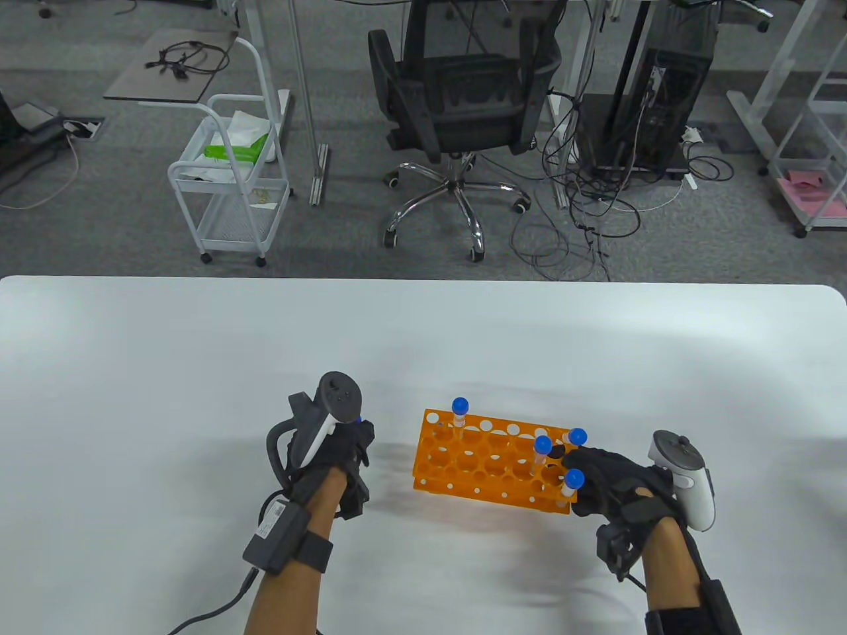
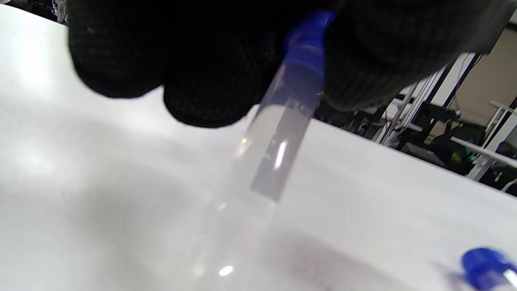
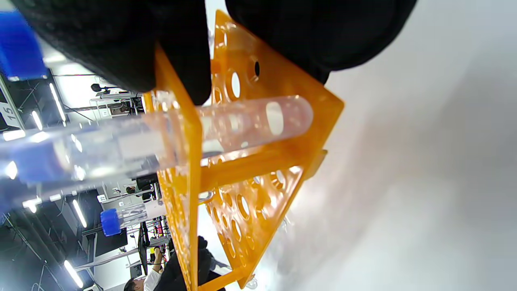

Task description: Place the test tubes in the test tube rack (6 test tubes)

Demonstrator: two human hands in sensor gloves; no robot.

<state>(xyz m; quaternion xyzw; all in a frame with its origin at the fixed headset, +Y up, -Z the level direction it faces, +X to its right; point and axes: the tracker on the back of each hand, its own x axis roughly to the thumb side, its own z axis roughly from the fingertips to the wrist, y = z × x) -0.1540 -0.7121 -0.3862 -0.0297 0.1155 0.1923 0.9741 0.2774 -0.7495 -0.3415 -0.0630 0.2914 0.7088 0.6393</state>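
- L hand (image 1: 331, 456) at 9 o'clock of the rack (image 1: 493, 463), just beside it but apart. My fingers (image 2: 218, 68) are curled round a tube (image 2: 282, 121) near its blue cap (image 2: 307, 44); tube hangs tilted, bottom end above the table (image 1: 198, 370), not touching as far as I can tell.
- R hand (image 1: 612, 486) sits at the rack's 3 o'clock end, fingers pressed on the orange frame (image 3: 177, 133). Steadying grip, I judge; no tube in it that I can see.
- 4 capped tubes stand in rack: one at 11 o'clock corner (image 1: 459, 413), three clustered at 3 o'clock end (image 1: 542, 453), (image 1: 577, 438), (image 1: 573, 481). So approx 4 of 6 in, 5th in my L hand. A 6th cap shows low in L wrist view (image 2: 486, 264), blurred; can't tell if it lies on the table.
- Handling, my estimate: tube is clear, thin-walled, stiff, v. light; smooth wall prob. slippery in the glove. Plastic or glass unclear, so treat as fragile.
- Best hold: high, at or just under the cap, leaving lower length free to enter a hole. Light pinch is enough; squeezing mid-body risks it shooting out.
- Rack also light, likely to skid if bumped, hence R hand bracing.
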